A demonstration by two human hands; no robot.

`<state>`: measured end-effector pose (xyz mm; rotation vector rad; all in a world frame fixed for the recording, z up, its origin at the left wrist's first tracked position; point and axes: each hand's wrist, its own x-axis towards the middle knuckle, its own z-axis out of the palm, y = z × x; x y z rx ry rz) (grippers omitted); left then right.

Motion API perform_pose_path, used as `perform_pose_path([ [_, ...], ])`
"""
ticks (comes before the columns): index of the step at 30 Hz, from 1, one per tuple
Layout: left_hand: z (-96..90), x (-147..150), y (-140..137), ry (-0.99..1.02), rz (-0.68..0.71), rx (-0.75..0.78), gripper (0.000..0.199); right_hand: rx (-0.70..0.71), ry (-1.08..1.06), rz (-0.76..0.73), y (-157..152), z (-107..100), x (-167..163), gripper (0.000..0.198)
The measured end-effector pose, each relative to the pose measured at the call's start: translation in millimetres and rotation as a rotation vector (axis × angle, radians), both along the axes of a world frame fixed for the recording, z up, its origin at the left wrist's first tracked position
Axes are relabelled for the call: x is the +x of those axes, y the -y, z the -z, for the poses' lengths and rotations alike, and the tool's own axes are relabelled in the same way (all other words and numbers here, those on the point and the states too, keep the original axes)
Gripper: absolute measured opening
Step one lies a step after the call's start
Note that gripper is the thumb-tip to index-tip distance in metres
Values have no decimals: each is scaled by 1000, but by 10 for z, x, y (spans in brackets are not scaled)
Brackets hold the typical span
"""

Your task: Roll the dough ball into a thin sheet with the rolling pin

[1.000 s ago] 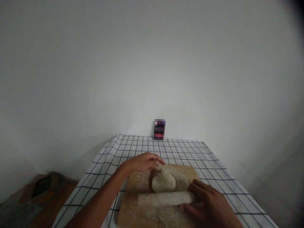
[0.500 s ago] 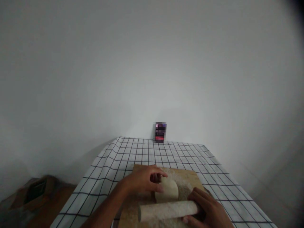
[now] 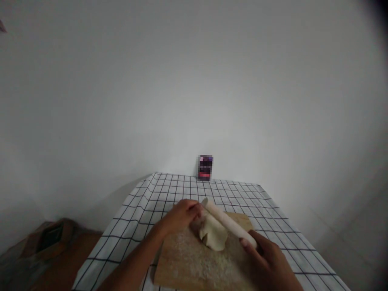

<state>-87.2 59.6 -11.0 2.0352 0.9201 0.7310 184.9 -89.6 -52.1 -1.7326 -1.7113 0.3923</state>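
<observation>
A pale piece of dough (image 3: 214,235) with a curled, uneven near edge is on a floured wooden board (image 3: 182,264). My left hand (image 3: 185,214) is closed at the dough's far left edge, fingers pinched on it; the fingertips are partly blurred. In my right hand (image 3: 266,254) is the near right end of a light, flour-dusted rolling pin (image 3: 228,223). The pin slants from my right hand up to the far left, along the dough's far right side, its free end beside my left fingers.
A white tablecloth with dark grid lines (image 3: 145,206) covers the table. A small pixelated dark picture or screen (image 3: 205,167) leans on the pale wall (image 3: 194,101) at the back. A brown box-like object (image 3: 50,238) is low on the left.
The rolling pin has swung from lying across the near side of the dough to a slant on its far right. My left hand has moved slightly away from me and closed on the dough's edge.
</observation>
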Motion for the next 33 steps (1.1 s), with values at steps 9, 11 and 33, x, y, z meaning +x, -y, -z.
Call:
perform_pose_path([
  [9, -643, 13, 88, 158, -71, 130, 48, -138, 208, -80, -85, -421, -384, 53],
  [11, -603, 106, 157, -13, 28, 157, 43, -95, 222, -82, -117, -378, -420, 54],
  [33, -291, 130, 206, -435, 184, 79, 39, -45, 319, -71, -75, -308, -466, 51],
])
